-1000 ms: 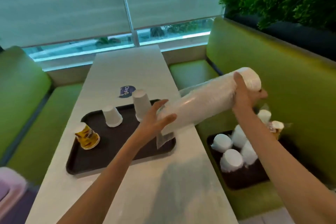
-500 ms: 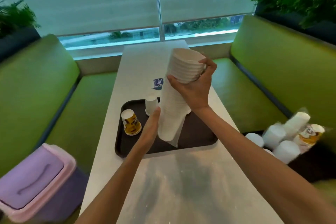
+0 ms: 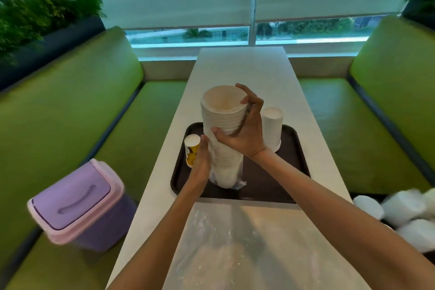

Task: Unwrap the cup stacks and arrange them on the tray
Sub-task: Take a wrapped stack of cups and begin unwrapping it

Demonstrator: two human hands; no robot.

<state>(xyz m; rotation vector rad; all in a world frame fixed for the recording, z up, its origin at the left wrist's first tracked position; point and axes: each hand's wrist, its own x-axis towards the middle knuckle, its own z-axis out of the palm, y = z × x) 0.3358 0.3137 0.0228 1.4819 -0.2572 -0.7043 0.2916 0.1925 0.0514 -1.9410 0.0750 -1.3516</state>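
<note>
Holding tall cup stack [image 3: 222,148] upright, mouths up, foot planted on near-left part of tray [image 3: 300,148]; probably kept vertical so the sleeve can slide down and off. Leaving clear plastic wrap [image 3: 239,182] bunched round the foot, so unwrapping judged partly done. Clamping with right hand [image 3: 246,134] just under the rim: grip wrapped round the upper cups, thumb on near side, fingers curled over far edge, closed on the stack and apparently taking the load. Pressing left hand [image 3: 202,156] flat against the stack's left side lower down, fingers straight; grip not closed, looks like bracing only; cannot tell whether any wrap is pinched. Fitting stack between yellow printed cup [image 3: 191,152] just left and white upturned cups [image 3: 272,125] behind right, both on tray. Working over worktop [image 3: 237,66]. Leaving more white stacks [image 3: 400,209] at far right; purple bin [image 3: 75,205] at left, likely for the wrap.
</note>
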